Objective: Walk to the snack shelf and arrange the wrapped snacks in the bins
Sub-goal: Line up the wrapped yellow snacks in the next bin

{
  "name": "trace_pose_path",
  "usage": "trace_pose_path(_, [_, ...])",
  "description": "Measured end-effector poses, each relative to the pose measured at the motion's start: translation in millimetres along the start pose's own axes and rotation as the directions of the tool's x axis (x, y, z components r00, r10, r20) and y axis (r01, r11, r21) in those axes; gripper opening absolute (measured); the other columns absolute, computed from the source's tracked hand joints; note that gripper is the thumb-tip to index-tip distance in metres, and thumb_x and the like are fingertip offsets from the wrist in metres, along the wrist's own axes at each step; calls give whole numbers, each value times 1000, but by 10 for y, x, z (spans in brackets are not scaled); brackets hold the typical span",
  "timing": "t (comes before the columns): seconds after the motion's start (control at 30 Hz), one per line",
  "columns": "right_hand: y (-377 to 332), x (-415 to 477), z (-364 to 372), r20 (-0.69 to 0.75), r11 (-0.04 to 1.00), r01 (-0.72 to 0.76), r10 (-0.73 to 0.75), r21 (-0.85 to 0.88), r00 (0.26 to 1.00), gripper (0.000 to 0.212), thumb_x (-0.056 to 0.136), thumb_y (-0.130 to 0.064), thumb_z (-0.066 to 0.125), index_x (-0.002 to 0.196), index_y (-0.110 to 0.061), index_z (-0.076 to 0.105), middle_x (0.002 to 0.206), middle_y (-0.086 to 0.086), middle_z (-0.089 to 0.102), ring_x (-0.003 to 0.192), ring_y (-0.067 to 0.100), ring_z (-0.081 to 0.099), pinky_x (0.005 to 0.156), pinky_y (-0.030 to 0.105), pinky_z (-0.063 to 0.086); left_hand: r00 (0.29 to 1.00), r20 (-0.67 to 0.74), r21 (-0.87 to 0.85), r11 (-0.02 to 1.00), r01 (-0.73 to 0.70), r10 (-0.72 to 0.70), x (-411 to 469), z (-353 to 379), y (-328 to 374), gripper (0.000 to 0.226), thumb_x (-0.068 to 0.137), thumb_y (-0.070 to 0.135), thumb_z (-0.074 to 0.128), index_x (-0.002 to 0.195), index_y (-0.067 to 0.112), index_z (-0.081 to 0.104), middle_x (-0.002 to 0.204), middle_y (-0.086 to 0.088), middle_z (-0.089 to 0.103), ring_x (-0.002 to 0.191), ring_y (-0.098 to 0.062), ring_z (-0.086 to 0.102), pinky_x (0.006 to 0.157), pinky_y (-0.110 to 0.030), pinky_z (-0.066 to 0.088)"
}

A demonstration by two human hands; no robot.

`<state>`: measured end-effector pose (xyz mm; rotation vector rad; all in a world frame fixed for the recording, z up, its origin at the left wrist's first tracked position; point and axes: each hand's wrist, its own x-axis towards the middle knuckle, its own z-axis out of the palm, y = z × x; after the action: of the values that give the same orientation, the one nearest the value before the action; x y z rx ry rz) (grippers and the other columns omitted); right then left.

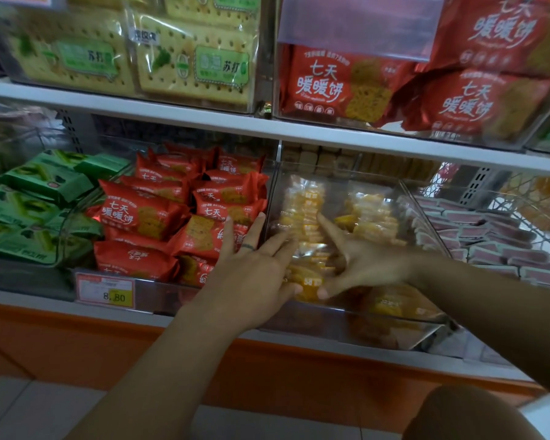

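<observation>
A clear bin (pixel 426 325) on the lower shelf holds rows of yellow wrapped snacks (pixel 308 214). My left hand (pixel 254 271) reaches in with its fingers straight and spread, resting against the left side of the near row, over the divider beside the red snacks (pixel 140 214). My right hand (pixel 359 265) comes in from the right. Its index finger lies straight along the top of the row, its other fingers curl down among the packets, and its thumb presses the front yellow packet (pixel 308 289).
Green packets (pixel 32 198) fill the bin at the left and pink-striped packets (pixel 489 236) the bin at the right. The upper shelf (pixel 204 117) carries cracker packs and big red packs. A price tag (pixel 105 292) hangs at the shelf front, above an orange base.
</observation>
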<state>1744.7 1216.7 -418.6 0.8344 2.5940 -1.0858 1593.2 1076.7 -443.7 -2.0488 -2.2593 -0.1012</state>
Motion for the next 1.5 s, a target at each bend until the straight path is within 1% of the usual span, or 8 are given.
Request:
trace_pose_path(0.2, [32, 157, 61, -198, 1000, -5, 4, -6, 980, 121, 68, -45, 77, 145, -36, -16, 158, -4, -2, 145, 15, -1, 119, 39, 14, 999, -37, 13, 999, 40, -39, 59, 18, 44, 68, 94, 55, 35, 150, 32, 3, 159, 10, -1, 144, -28, -14, 108, -62, -15])
trace_pose_path(0.4, [-59, -52, 13, -131, 979, -17, -10, -201, 991, 124, 67, -43, 79, 146, -29, -16, 157, 2, 11, 142, 17, 22, 114, 35, 28, 997, 71, -16, 1000, 15, -14, 7, -68, 13, 73, 89, 63, 36, 148, 39, 0, 157, 14, -11, 143, -25, -20, 109, -61, -17])
trace_pose_path(0.57, [-171, -404, -20, -363, 929, -50, -93, -366, 927, 55, 72, -21, 78, 116, -24, 46, 112, -7, 56, 90, 13, 58, 80, 31, 50, 999, 49, -66, 998, -8, 11, -32, -64, -15, 72, 89, 61, 37, 147, 43, -2, 158, 13, -8, 144, -24, -18, 109, -60, -18])
trace_pose_path(0.7, [-114, -446, 84, -461, 909, -45, -168, -415, 871, 26, 71, -24, 77, 75, -26, 51, 72, -14, 54, 73, 8, 57, 70, 33, 51, 1000, 10, -172, 985, -14, 16, -81, -96, -33, 68, 89, 54, 47, 145, 48, 7, 157, 16, -2, 145, -18, -12, 111, -55, -18])
trace_pose_path(0.87, [-92, -435, 201, -423, 770, -74, -265, -633, 867, 13, 81, -36, 65, 93, -31, 66, 115, -16, 51, 100, 11, 57, 82, 30, 49, 997, -81, -276, 961, -15, -7, -164, -136, -72, 33, 86, 46, 58, 116, 41, 45, 149, 22, 19, 143, -9, -5, 113, -52, -13])
trace_pose_path(1.13, [-98, -124, 222, -492, 942, 133, -278, -308, 825, 15, 80, -17, 71, 69, -27, 68, 72, -20, 55, 63, -7, 54, 67, 10, 42, 987, -160, -301, 952, -47, -2, -155, -168, -74, 15, 84, 37, 64, 99, 35, 64, 144, 20, 32, 143, -10, 3, 112, -45, -14])
trace_pose_path(1.33, [-103, -93, 240, -528, 981, 195, -177, -22, 831, 10, 80, -11, 70, 71, -11, 69, 74, -5, 64, 60, 9, 64, 60, 22, 56, 987, -160, -349, 936, -54, -2, -131, -160, -80, 12, 83, 35, 66, 94, 35, 69, 144, 20, 33, 143, -11, 3, 113, -47, -12])
trace_pose_path(1.5, [-134, -54, 229, -370, 947, 184, -275, -262, 887, 7, 84, -12, 67, 84, -11, 74, 79, -14, 58, 76, 3, 58, 70, 5, 43, 992, -126, -317, 947, -52, 12, -113, -142, -96, 17, 84, 37, 64, 100, 41, 68, 147, 19, 27, 143, -11, -2, 113, -48, -13])
